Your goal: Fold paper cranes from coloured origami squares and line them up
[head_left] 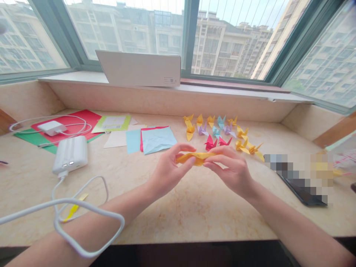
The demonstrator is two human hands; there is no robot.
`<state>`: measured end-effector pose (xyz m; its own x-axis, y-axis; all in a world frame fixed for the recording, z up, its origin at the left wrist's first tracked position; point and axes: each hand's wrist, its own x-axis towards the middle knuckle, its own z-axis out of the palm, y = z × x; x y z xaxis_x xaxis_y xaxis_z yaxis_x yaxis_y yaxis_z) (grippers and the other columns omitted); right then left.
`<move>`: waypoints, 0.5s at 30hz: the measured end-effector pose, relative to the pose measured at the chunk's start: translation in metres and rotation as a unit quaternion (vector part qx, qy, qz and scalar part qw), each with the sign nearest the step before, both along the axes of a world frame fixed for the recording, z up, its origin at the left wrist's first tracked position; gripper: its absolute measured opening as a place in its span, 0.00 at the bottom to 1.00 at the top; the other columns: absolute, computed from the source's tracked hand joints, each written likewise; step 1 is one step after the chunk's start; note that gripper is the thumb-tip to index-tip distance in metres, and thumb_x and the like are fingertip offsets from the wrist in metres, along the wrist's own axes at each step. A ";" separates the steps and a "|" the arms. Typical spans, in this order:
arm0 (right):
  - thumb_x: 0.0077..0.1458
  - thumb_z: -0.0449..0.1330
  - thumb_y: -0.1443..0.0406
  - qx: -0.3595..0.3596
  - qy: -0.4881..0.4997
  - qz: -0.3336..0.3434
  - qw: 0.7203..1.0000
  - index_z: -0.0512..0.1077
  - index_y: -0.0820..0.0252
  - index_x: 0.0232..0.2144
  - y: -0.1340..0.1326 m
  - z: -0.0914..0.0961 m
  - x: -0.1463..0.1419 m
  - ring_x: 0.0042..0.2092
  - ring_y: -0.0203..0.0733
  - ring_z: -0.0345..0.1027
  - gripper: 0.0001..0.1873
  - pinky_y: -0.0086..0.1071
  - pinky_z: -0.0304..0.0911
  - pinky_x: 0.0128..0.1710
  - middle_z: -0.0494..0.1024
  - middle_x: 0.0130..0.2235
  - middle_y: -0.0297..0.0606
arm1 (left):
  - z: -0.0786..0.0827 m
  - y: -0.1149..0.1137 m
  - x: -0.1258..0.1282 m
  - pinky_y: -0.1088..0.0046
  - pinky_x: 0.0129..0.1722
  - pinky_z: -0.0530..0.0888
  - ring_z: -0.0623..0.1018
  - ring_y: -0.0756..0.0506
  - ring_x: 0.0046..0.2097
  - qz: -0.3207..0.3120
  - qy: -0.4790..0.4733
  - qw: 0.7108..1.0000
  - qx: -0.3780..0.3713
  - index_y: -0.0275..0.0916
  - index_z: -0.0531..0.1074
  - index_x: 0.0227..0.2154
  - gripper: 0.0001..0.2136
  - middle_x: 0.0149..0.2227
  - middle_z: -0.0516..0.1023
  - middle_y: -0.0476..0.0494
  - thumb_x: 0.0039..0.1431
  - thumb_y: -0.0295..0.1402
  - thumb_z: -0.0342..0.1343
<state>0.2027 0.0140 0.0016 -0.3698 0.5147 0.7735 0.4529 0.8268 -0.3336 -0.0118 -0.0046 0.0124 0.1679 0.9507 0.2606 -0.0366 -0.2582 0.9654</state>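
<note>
My left hand [169,168] and my right hand [232,168] are raised a little above the marble counter [189,207], both pinching a folded piece of yellow paper [196,158] between thumbs and fingers. The paper is long, narrow and partly folded. Just behind my hands stand several finished paper cranes [219,133] in yellow, blue, purple and red. To the left of the cranes lies a small stack of flat paper sheets [155,140], light blue over red.
A white power bank [71,154] with a white cable [83,211] looping over my left forearm sits at the left. Behind it lie a white charger [51,128] on red and green sheets [69,128]. A white box [140,68] stands on the window sill. A dark phone [303,191] lies right.
</note>
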 end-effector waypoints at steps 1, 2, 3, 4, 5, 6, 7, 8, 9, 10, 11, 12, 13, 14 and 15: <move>0.58 0.66 0.66 -0.004 0.019 -0.015 1.000 0.79 0.55 0.34 0.000 0.001 0.000 0.40 0.45 0.75 0.01 0.42 0.69 0.41 0.80 0.39 0.39 | 0.001 0.002 -0.001 0.70 0.41 0.78 0.82 0.44 0.41 0.016 -0.015 1.000 0.000 0.38 0.72 0.43 0.12 0.45 0.81 0.40 0.58 0.35 0.63; 0.58 0.66 0.66 -0.008 0.037 -0.030 0.999 0.79 0.55 0.34 -0.001 0.001 0.000 0.40 0.44 0.75 0.01 0.41 0.69 0.41 0.80 0.38 0.39 | 0.001 0.003 -0.002 0.71 0.38 0.78 0.82 0.46 0.37 0.034 -0.028 0.999 -0.004 0.37 0.70 0.42 0.13 0.42 0.81 0.41 0.59 0.37 0.63; 0.58 0.66 0.66 -0.012 0.053 -0.042 0.998 0.79 0.54 0.33 -0.001 0.002 0.001 0.39 0.44 0.75 0.01 0.41 0.70 0.41 0.80 0.38 0.39 | 0.001 0.005 -0.002 0.72 0.35 0.77 0.82 0.47 0.34 0.044 -0.031 0.998 -0.015 0.37 0.70 0.41 0.13 0.39 0.81 0.41 0.59 0.39 0.62; 0.58 0.66 0.66 -0.016 0.064 -0.052 0.996 0.79 0.54 0.33 -0.001 0.002 0.000 0.39 0.44 0.75 0.02 0.41 0.70 0.41 0.80 0.38 0.38 | 0.000 0.006 -0.002 0.72 0.33 0.77 0.81 0.47 0.31 0.043 -0.028 0.998 -0.032 0.36 0.70 0.39 0.13 0.35 0.81 0.42 0.59 0.41 0.62; 0.58 0.65 0.66 -0.018 0.071 -0.058 0.996 0.79 0.54 0.34 -0.001 0.002 0.000 0.39 0.44 0.75 0.02 0.40 0.71 0.41 0.80 0.37 0.38 | -0.001 0.006 -0.002 0.72 0.32 0.77 0.81 0.47 0.29 0.028 -0.022 0.998 -0.056 0.35 0.71 0.37 0.14 0.32 0.81 0.42 0.59 0.42 0.61; 0.58 0.65 0.65 -0.020 0.072 -0.059 0.995 0.79 0.54 0.34 -0.001 0.002 0.000 0.39 0.44 0.76 0.02 0.40 0.71 0.40 0.80 0.37 0.38 | -0.002 0.005 -0.001 0.71 0.32 0.77 0.81 0.47 0.29 0.002 -0.017 0.996 -0.083 0.35 0.73 0.35 0.15 0.31 0.81 0.42 0.59 0.44 0.61; 0.58 0.65 0.65 -0.021 0.068 -0.059 0.996 0.79 0.54 0.34 -0.002 0.001 -0.001 0.39 0.44 0.76 0.02 0.39 0.72 0.39 0.81 0.37 0.38 | -0.003 0.004 0.001 0.70 0.33 0.78 0.81 0.46 0.29 -0.030 -0.019 0.993 -0.110 0.34 0.74 0.35 0.16 0.31 0.81 0.41 0.59 0.45 0.61; 0.58 0.65 0.66 -0.021 0.060 -0.054 0.997 0.79 0.54 0.34 -0.003 0.000 -0.003 0.38 0.44 0.76 0.02 0.39 0.72 0.39 0.81 0.37 0.38 | -0.005 0.002 0.002 0.69 0.33 0.78 0.81 0.46 0.30 -0.061 -0.028 0.989 -0.135 0.35 0.76 0.36 0.16 0.32 0.81 0.40 0.59 0.46 0.61; 0.59 0.65 0.66 -0.023 0.050 -0.043 0.998 0.78 0.54 0.34 -0.004 -0.001 -0.004 0.38 0.43 0.76 0.01 0.38 0.72 0.39 0.81 0.38 0.39 | -0.006 0.000 0.004 0.69 0.34 0.78 0.82 0.46 0.30 -0.087 -0.042 0.984 -0.150 0.35 0.77 0.37 0.16 0.34 0.82 0.40 0.59 0.46 0.60; 0.59 0.65 0.66 -0.024 0.036 -0.026 0.999 0.78 0.55 0.34 -0.005 -0.003 -0.005 0.39 0.43 0.77 0.01 0.38 0.72 0.39 0.81 0.38 0.39 | -0.007 -0.002 0.006 0.69 0.35 0.78 0.82 0.46 0.31 -0.107 -0.055 0.980 -0.157 0.36 0.78 0.37 0.16 0.35 0.82 0.39 0.60 0.46 0.60; 0.59 0.64 0.66 -0.025 0.019 -0.005 1.000 0.77 0.55 0.35 -0.006 -0.005 -0.006 0.40 0.44 0.77 0.01 0.38 0.72 0.40 0.81 0.39 0.39 | -0.007 -0.003 0.007 0.70 0.35 0.78 0.82 0.46 0.31 -0.120 -0.066 0.978 -0.157 0.36 0.79 0.38 0.16 0.35 0.82 0.40 0.60 0.46 0.59; 0.60 0.64 0.66 -0.029 0.003 0.012 1.000 0.76 0.55 0.35 -0.008 -0.006 -0.007 0.41 0.44 0.78 0.00 0.38 0.72 0.41 0.81 0.40 0.40 | -0.008 -0.004 0.008 0.71 0.35 0.78 0.82 0.47 0.31 -0.126 -0.074 0.977 -0.154 0.36 0.79 0.38 0.15 0.35 0.82 0.40 0.61 0.45 0.59; 0.60 0.63 0.65 -0.036 -0.009 0.020 0.999 0.75 0.55 0.36 -0.009 -0.008 -0.008 0.41 0.45 0.78 0.01 0.38 0.73 0.41 0.82 0.40 0.39 | -0.008 -0.004 0.008 0.71 0.35 0.78 0.82 0.47 0.31 -0.125 -0.078 0.978 -0.150 0.36 0.79 0.38 0.14 0.34 0.82 0.40 0.61 0.43 0.60; 0.61 0.63 0.63 -0.048 -0.016 0.019 0.999 0.73 0.55 0.37 -0.011 -0.009 -0.008 0.40 0.45 0.78 0.03 0.38 0.73 0.40 0.82 0.39 0.39 | -0.008 -0.004 0.008 0.72 0.35 0.78 0.81 0.47 0.31 -0.121 -0.080 0.978 -0.148 0.36 0.79 0.38 0.13 0.33 0.82 0.41 0.61 0.42 0.60; 0.61 0.63 0.62 -0.064 -0.016 0.011 0.998 0.72 0.54 0.39 -0.012 -0.009 -0.008 0.39 0.45 0.78 0.05 0.38 0.73 0.39 0.82 0.38 0.39 | -0.008 -0.004 0.007 0.72 0.34 0.78 0.81 0.47 0.30 -0.116 -0.078 0.979 -0.147 0.36 0.79 0.39 0.13 0.32 0.82 0.41 0.60 0.41 0.61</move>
<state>0.1943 0.0020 -0.0078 -0.4053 0.6007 0.6891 0.4477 0.7876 -0.4233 -0.0046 -0.0085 0.0044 0.3689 0.9292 0.0209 -0.2148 0.0634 0.9746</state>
